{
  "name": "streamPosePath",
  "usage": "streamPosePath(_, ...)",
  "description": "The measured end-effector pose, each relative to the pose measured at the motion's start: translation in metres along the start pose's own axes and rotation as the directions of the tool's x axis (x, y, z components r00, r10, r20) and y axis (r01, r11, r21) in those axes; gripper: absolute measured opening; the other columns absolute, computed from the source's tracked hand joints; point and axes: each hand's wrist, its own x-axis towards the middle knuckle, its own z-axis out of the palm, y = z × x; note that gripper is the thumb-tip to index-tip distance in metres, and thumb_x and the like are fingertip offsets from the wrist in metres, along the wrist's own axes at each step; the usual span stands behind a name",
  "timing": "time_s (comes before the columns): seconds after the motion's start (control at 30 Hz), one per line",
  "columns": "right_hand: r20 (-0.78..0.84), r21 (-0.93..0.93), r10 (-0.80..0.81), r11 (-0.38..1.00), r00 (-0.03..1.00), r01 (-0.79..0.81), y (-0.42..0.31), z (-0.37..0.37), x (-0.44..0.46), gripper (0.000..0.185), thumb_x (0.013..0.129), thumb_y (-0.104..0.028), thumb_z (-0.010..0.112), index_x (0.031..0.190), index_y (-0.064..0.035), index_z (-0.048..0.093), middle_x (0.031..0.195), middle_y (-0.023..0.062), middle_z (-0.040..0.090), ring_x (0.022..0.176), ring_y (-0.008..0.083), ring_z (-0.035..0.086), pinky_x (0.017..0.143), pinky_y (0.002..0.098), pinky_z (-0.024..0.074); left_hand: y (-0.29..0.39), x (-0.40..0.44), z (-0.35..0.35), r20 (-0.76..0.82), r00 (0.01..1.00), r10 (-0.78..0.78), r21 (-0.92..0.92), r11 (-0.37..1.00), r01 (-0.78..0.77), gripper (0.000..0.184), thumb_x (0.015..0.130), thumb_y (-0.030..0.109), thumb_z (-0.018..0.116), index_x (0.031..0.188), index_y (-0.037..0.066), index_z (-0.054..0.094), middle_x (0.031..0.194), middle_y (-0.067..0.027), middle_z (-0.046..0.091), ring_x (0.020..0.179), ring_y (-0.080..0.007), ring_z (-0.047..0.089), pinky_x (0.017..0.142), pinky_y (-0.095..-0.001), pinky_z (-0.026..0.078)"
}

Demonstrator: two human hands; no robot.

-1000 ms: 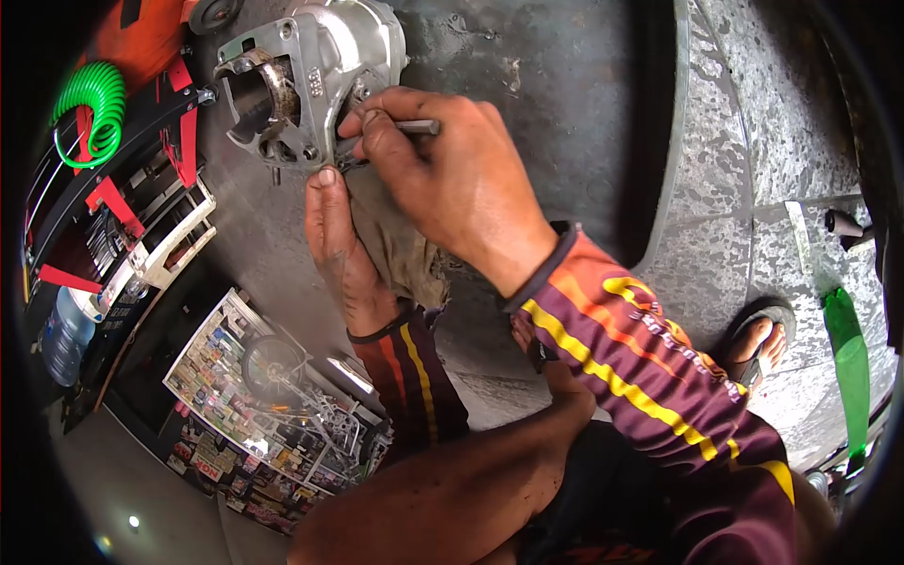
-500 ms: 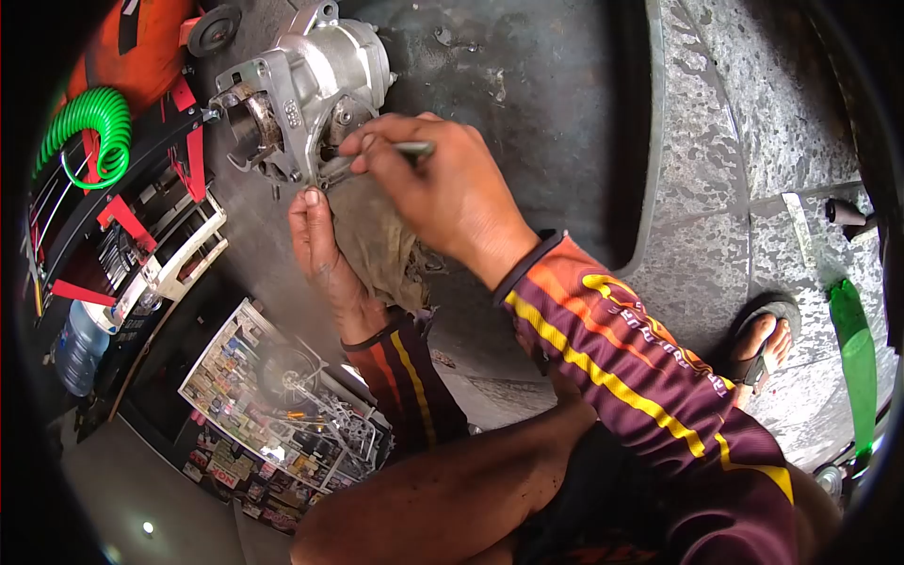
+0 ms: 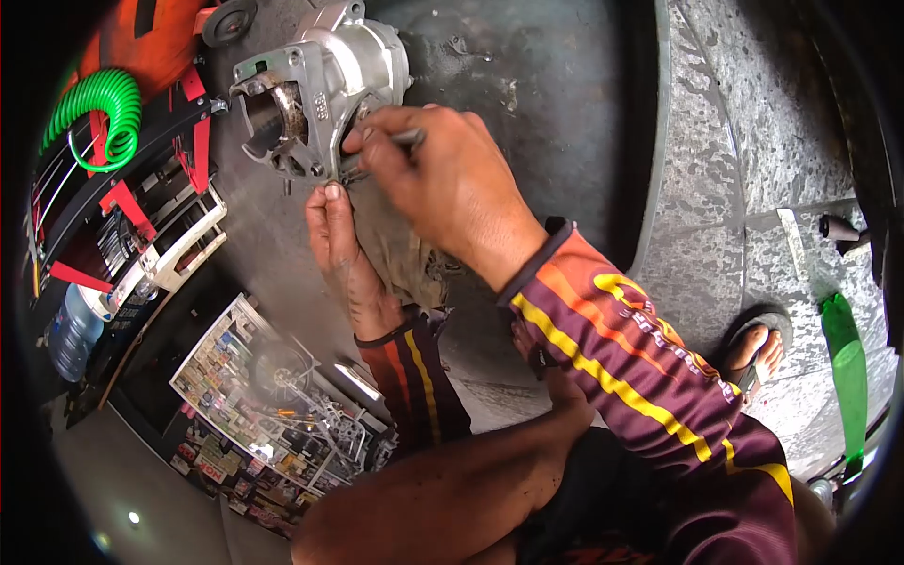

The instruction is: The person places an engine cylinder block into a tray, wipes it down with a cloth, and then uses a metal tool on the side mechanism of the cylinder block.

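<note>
A silver metal engine casing (image 3: pixel 344 71) with a square flanged opening lies on the dark work surface at the top. My right hand (image 3: pixel 443 174) pinches a short grey metal rod (image 3: pixel 408 138) against the recess in the casing's near side; the rod's far end is hidden by my fingers. My left hand (image 3: pixel 341 245) is at the lower edge of the casing, its thumb and fingers pressed together at the flange corner. Beside it, under my right hand, hangs a crumpled brown-grey rag (image 3: pixel 394 247), which the left hand seems to touch.
At the left are a green coiled hose (image 3: pixel 104 104), a tool rack with red strips (image 3: pixel 129 209) and a blue water bottle (image 3: pixel 75 334). A sticker-covered display case (image 3: pixel 235 377) stands lower left. A sandalled foot (image 3: pixel 756 348) and a green object (image 3: pixel 845 367) are at the right.
The view shifts slightly between frames. My right hand and the rod have moved a little at the casing's recess; the left hand keeps its place at the flange.
</note>
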Motion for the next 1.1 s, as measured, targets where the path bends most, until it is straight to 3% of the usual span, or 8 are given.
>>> streamPosePath(0.2,-0.012,-0.228,-0.071,0.971,0.997,0.066,-0.005,0.000,-0.008,0.017,0.091,-0.017,0.062,0.098,-0.0079,0.075,0.078,0.0178,0.068,0.077,0.0311,0.071,0.071,0.0367,0.0550,0.002,-0.001,-0.005,0.031,0.999,-0.010,0.085,0.996,0.007,0.018,0.101,0.026,0.059,0.107,0.009,0.056,0.094,0.0044,0.053,0.087,-0.0067,0.048,0.078,-0.0226,0.040)
streamPosePath(0.4,0.046,0.163,0.143,0.975,0.989,-0.149,0.013,0.000,-0.005,0.021,0.094,-0.015,0.058,0.101,-0.0009,0.073,0.084,0.0165,0.073,0.076,0.0289,0.071,0.071,0.0343,0.0548,0.004,-0.006,0.003,0.038,0.999,-0.034,-0.033,0.999,0.035,0.018,0.101,0.026,0.059,0.108,0.009,0.055,0.097,0.0016,0.055,0.090,-0.0083,0.049,0.080,-0.0243,0.042)
streamPosePath(0.43,-0.052,0.056,0.056,0.997,0.997,-0.053,0.012,0.005,-0.006,0.021,0.088,-0.021,0.064,0.094,-0.0050,0.075,0.083,0.0258,0.068,0.082,0.0426,0.066,0.076,0.0493,0.0528,0.004,-0.007,0.000,0.032,0.999,-0.034,-0.030,0.999,0.035,0.018,0.101,0.026,0.059,0.108,0.009,0.055,0.097,0.0016,0.055,0.090,-0.0083,0.049,0.080,-0.0243,0.042)
streamPosePath(0.6,-0.003,-0.206,0.035,0.978,0.999,-0.035,-0.009,-0.008,-0.001,0.020,0.089,-0.021,0.063,0.091,-0.0055,0.075,0.085,0.0247,0.069,0.084,0.0436,0.065,0.077,0.0493,0.0527,-0.002,-0.004,0.001,0.030,0.999,0.014,0.019,1.000,-0.014,0.019,0.101,0.025,0.059,0.109,0.009,0.055,0.100,0.0012,0.055,0.091,-0.0086,0.050,0.082,-0.0248,0.043)
streamPosePath(0.7,-0.009,0.099,0.081,0.992,0.997,-0.080,0.005,0.004,0.000,0.023,0.095,-0.017,0.057,0.098,0.0002,0.073,0.081,0.0147,0.073,0.076,0.0244,0.072,0.072,0.0326,0.0545,0.005,-0.008,0.003,0.013,1.000,-0.023,0.016,1.000,0.023,0.018,0.101,0.025,0.060,0.109,0.009,0.055,0.100,0.0008,0.055,0.093,-0.0086,0.050,0.083,-0.0246,0.043)
streamPosePath(0.8,-0.042,-0.153,-0.027,0.988,0.999,0.020,0.009,0.005,-0.009,0.024,0.097,-0.015,0.056,0.098,0.0012,0.072,0.081,0.0116,0.074,0.078,0.0194,0.072,0.073,0.0321,0.0550,0.006,-0.005,-0.002,0.032,0.997,-0.067,0.009,0.998,0.066,0.019,0.101,0.024,0.060,0.110,0.008,0.055,0.100,-0.0002,0.056,0.094,-0.0090,0.050,0.084,-0.0250,0.043)
streamPosePath(1.03,-0.025,0.214,0.087,0.974,0.996,-0.080,0.017,0.005,-0.004,0.022,0.094,-0.018,0.059,0.096,-0.0017,0.073,0.081,0.0164,0.072,0.072,0.0273,0.072,0.070,0.0350,0.0551,0.004,-0.012,0.001,-0.012,0.997,-0.074,0.081,0.994,0.075,0.020,0.100,0.025,0.060,0.111,0.008,0.055,0.102,-0.0010,0.058,0.093,-0.0101,0.052,0.082,-0.0249,0.044)
streamPosePath(1.1,-0.035,0.016,0.025,1.000,0.999,-0.025,0.014,0.004,-0.007,0.022,0.095,-0.018,0.059,0.096,-0.0005,0.073,0.081,0.0157,0.072,0.072,0.0269,0.072,0.069,0.0347,0.0550,0.005,-0.008,-0.001,0.084,0.995,-0.051,-0.044,0.997,0.055,0.020,0.100,0.025,0.060,0.110,0.008,0.055,0.104,-0.0018,0.058,0.094,-0.0107,0.053,0.082,-0.0251,0.044)
